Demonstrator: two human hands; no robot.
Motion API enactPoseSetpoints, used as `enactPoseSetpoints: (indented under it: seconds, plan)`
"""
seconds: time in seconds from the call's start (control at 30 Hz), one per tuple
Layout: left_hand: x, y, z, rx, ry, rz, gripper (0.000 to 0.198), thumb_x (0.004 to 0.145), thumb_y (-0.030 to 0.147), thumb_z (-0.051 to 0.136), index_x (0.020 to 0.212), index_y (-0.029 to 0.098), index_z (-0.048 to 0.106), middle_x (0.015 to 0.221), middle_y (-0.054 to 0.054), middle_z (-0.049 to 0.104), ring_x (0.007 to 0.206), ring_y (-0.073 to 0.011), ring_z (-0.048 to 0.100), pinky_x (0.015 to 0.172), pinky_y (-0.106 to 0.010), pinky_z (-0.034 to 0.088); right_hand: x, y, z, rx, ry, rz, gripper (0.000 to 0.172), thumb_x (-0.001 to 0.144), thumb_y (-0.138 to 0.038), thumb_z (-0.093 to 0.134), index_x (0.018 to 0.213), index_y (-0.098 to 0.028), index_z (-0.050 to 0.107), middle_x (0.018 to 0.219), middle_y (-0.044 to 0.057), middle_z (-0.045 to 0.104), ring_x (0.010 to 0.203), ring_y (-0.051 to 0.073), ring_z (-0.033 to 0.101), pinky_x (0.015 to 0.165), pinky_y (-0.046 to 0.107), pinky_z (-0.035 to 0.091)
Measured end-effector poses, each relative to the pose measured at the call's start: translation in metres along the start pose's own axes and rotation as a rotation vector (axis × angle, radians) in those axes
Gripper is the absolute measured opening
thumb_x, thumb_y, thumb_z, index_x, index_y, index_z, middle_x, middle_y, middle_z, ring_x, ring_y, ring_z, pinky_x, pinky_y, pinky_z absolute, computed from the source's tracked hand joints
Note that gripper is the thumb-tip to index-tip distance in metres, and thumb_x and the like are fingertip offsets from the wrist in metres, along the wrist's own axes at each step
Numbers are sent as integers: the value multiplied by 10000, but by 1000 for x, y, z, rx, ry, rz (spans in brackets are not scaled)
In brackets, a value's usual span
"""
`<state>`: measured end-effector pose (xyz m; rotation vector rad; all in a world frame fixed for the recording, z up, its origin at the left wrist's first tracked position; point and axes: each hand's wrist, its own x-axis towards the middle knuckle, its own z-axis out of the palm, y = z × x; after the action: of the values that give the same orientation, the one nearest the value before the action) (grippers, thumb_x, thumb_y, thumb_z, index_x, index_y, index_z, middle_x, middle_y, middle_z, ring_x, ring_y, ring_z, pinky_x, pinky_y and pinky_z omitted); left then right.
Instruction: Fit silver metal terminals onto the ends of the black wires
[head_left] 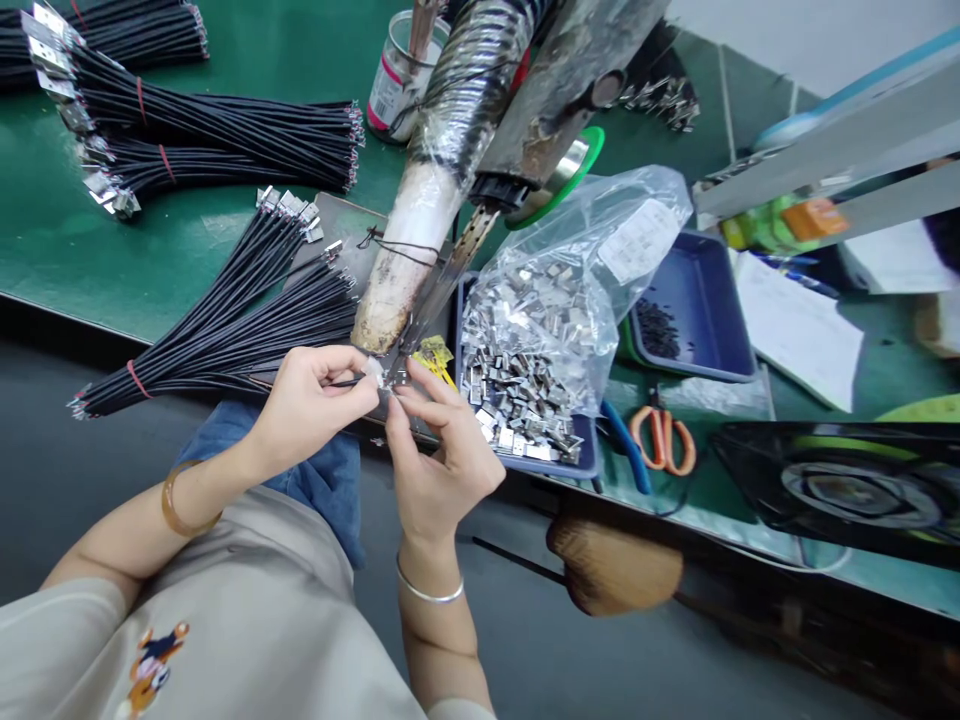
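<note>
My left hand (pixel 315 405) is closed, its thumb and forefinger pinching a thin black cable close to its end. My right hand (pixel 442 450) meets it from the right, with thumb and forefinger on a small metal connector (pixel 390 378) at the cable's tip. Fingers partly hide the joint between them. Just above my fingertips are the taped mouth of an exhaust duct (pixel 397 270) and a soldering iron (pixel 472 235) pointing down. A fanned bundle of black cables (pixel 247 335) lies beside my left hand, some with metal connectors on their ends.
A blue tray (pixel 589 450) holds loose metal connectors under a clear plastic bag (pixel 637 220). Nearby are orange-handled scissors (pixel 664 440), a blue bin (pixel 712 300) with small black pieces, and a solder spool (pixel 574 170). Tied cable bundles (pixel 225 120) and a jar (pixel 397 80) stand farther back.
</note>
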<state>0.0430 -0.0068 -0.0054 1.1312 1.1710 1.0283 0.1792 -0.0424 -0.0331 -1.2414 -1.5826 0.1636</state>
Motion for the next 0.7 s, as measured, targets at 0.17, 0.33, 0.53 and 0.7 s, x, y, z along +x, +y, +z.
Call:
enactPoseSetpoints:
  seconds: [0.17,0.33,0.53,0.7]
  plan:
    - [0,4,-1,18,-27,9,149,686,240,601,642,112,662,567,38,505,519,-52,340,477,-175,276,-1,-1,-3,2,-10,-10,136,860,-92,706,873,-212,641,1063,75,800,882,171,791,760,274,659]
    - [0,7,-1,72,-59,31,139,684,224,577,636,120,657,519,69,400,501,-49,269,467,-184,243,-2,0,-7,-40,-16,-33,135,870,-102,702,904,-220,648,1021,60,807,915,170,787,777,268,645]
    - [-3,6,-5,90,-110,14,170,705,262,588,652,115,654,547,40,471,523,-66,356,503,-192,300,-4,0,-8,33,-48,89,100,896,-125,683,899,-221,657,982,36,796,854,151,775,695,240,633]
    - [-6,3,-9,98,-184,-35,221,733,305,581,674,105,653,560,31,461,535,-71,356,516,-199,297,3,-4,-16,9,-64,63,122,889,-110,694,890,-232,681,853,-11,698,725,106,683,620,211,569]
